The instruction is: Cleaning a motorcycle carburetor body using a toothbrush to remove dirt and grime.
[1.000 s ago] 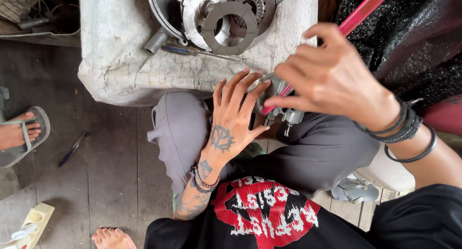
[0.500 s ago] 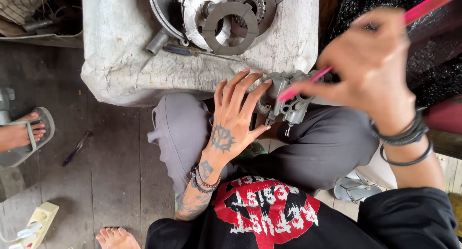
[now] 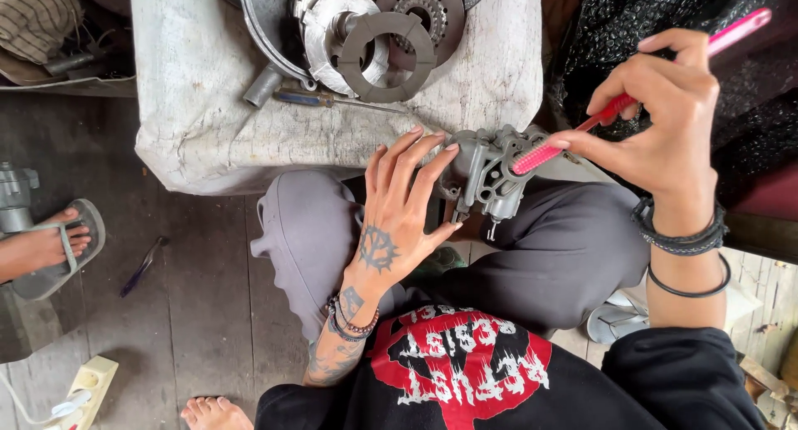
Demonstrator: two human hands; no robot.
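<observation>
Left hand [image 3: 399, 214] clamps grey metal casting [image 3: 490, 172] over the lap, just off the cloth-covered block's [image 3: 191, 106] near edge | right hand [image 3: 665, 114] pinches pink toothbrush [image 3: 582, 131], bristles touching casting | advice: brace part firmly, short strokes into recesses.

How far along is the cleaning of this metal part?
Done: round metal parts lie stripped on the cloth-covered block. In hand: left hand steadies the grey metal part; right hand works a pink toothbrush on it. Left: cannot tell how clean it is.
</observation>
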